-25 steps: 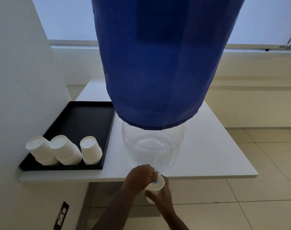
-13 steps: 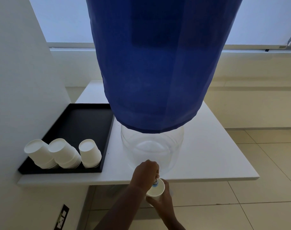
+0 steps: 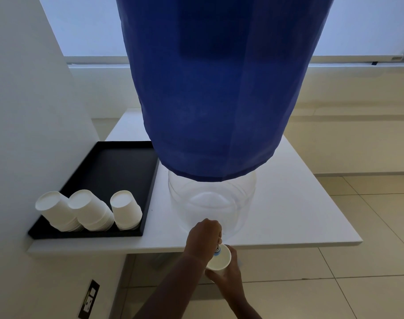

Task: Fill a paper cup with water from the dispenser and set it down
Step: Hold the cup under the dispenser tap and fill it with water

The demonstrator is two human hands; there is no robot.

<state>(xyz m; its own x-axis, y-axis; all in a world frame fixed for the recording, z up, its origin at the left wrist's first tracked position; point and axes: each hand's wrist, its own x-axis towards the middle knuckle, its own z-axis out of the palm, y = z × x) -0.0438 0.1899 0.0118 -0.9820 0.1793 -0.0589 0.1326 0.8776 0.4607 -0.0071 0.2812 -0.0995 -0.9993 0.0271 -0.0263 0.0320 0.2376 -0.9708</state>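
A big water dispenser [image 3: 212, 199], a clear jar under a blue cloth cover [image 3: 215, 93], stands at the front edge of a white table [image 3: 300, 203]. Its small blue-ringed tap [image 3: 217, 249] juts over the edge. My left hand [image 3: 202, 238] is closed on the tap from above. Just below the tap, my right hand [image 3: 228, 277] holds a white paper cup [image 3: 219, 261] upright from underneath, mouth right beneath the spout. I cannot tell how much water is inside.
A black tray [image 3: 109, 171] lies left of the dispenser, with three stacks of upside-down white paper cups [image 3: 90, 210] at its near end. A wall [image 3: 23, 111] closes off the left; a wall socket [image 3: 89, 299] sits low on it. Tiled floor [image 3: 334, 284] lies below and right.
Both hands and the cup have stayed at the tap. The cup's open mouth shows a little more than a second ago; the view shifted slightly.
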